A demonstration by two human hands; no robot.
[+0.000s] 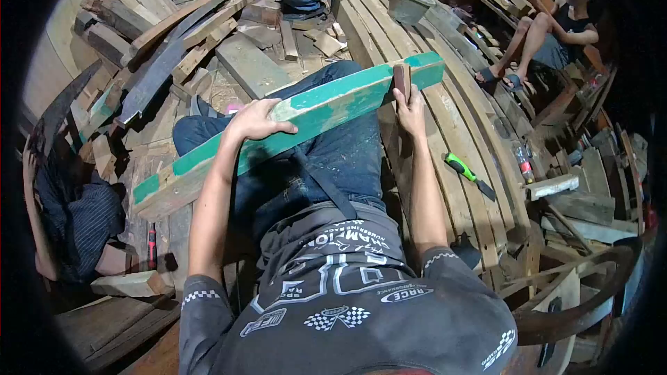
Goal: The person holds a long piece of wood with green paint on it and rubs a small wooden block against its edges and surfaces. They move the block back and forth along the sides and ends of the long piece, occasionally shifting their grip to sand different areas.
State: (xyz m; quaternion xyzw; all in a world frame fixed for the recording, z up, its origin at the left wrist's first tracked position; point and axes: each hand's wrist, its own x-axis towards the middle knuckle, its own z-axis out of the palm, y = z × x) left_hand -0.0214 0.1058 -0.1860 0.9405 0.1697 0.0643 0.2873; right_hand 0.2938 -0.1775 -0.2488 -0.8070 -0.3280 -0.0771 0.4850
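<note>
A long wooden beam (326, 112) with worn green paint lies slantwise across my lap, its right end higher in view. My left hand (258, 121) grips it left of the middle, thumb on the near face and the other fingers largely hidden. Near the beam's right end, my right hand (410, 112) holds a small brown wooden block (401, 80) upright against the painted wood. To the right, a scraper with a bright green handle (461, 166) rests on the wooden slats. A red and black screwdriver (152, 246) lies at the left.
Long curved timbers (451, 125) run along my right side, with a grey bucket (410, 4) farther back. Stacked planks (156, 83) and offcuts crowd the left. A bottle (522, 161) stands among scraps at right. Other people sit at the back, right and left.
</note>
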